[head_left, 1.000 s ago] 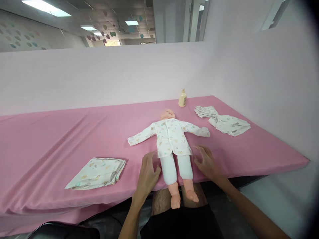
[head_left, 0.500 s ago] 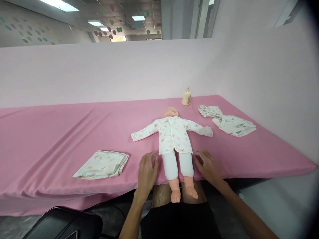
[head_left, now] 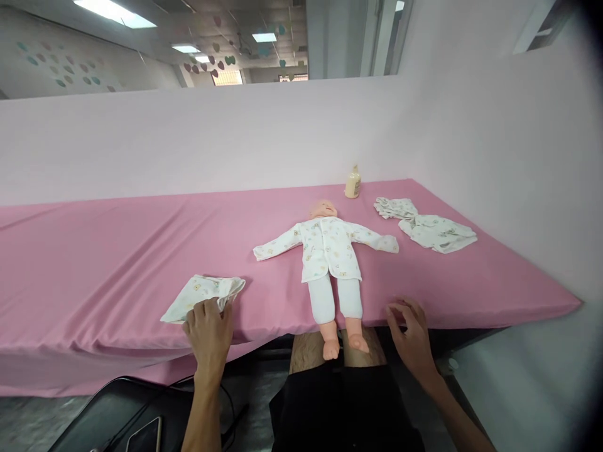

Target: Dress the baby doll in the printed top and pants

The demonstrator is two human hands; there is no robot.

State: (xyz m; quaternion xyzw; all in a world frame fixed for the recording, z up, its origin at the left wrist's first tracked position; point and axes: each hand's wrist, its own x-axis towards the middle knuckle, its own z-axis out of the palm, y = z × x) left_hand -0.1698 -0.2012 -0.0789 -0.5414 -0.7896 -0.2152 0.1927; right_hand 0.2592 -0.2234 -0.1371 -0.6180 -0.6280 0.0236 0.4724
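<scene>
A baby doll (head_left: 325, 251) lies on its back, head away from me, in a white printed jacket and white leggings; its bare feet hang over the table's near edge. To its left, my left hand (head_left: 210, 326) pinches the near right part of a folded printed cloth (head_left: 195, 294), and that side looks bunched up. Whether the cloth is a garment I cannot tell. My right hand (head_left: 409, 329) hovers by the front edge, right of the doll's legs, fingers apart and slightly curled, holding nothing.
A pink sheet (head_left: 117, 251) covers the table. At the back stands a cream pump bottle (head_left: 353, 183). Crumpled printed baby clothes (head_left: 436, 232) lie at the right. White walls border the back and right. A black chair (head_left: 127, 402) with a phone (head_left: 145, 435) stands below left.
My left hand has moved left from beside the doll's legs and taken hold of the folded cloth, which has bunched. My right hand has shifted right, away from the doll.
</scene>
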